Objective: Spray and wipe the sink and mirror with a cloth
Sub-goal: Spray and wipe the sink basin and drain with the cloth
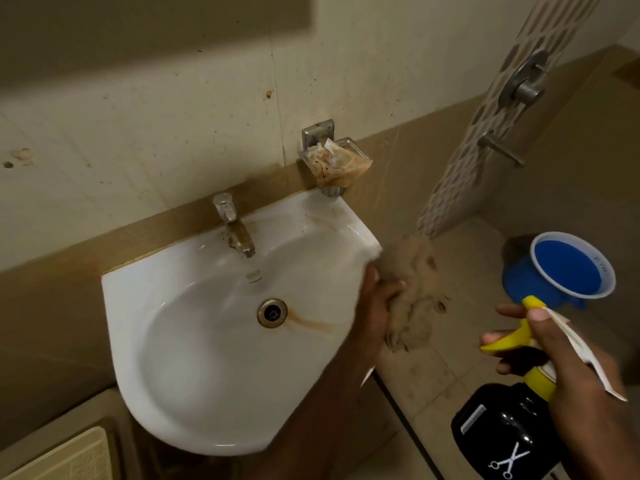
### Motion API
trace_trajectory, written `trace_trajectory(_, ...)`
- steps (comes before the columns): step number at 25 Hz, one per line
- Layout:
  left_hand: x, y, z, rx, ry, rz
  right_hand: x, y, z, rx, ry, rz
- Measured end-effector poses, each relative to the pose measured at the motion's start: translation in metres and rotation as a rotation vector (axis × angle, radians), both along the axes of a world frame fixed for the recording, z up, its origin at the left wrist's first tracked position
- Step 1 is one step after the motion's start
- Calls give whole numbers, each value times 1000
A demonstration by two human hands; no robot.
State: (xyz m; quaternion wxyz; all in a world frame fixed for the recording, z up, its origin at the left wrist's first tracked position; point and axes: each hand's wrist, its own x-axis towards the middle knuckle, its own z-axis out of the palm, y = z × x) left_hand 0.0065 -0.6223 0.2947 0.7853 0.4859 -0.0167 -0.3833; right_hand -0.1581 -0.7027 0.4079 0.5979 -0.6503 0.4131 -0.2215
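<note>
A white wall-mounted sink (194, 358) fills the lower middle, with a rust streak beside its drain (272, 313) and a stained metal tap (232, 223) at the back. My left hand (379, 306) presses a tan cloth (415, 292) against the sink's right rim; the cloth is motion-blurred. My right hand (568, 362) grips a black spray bottle (502, 431) with a yellow trigger head, held to the right of the sink. No mirror is in view.
A metal soap dish (332, 157) holding a stained wrapper hangs on the wall above the sink's right corner. A blue mug (564, 268) stands on the floor at right. Shower valves (526, 84) are on the patterned wall strip. A vent panel (69, 459) sits at bottom left.
</note>
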Motion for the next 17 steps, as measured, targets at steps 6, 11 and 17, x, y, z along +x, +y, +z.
trace_trajectory(6,72,66,-49,164,177,307,6,2,-4,-7,-14,88)
trace_trajectory(11,74,108,-120,917,-496,203,7,6,-12,-41,-48,107)
trace_trajectory(17,68,124,-131,1210,-846,75,16,12,-23,-29,-33,94)
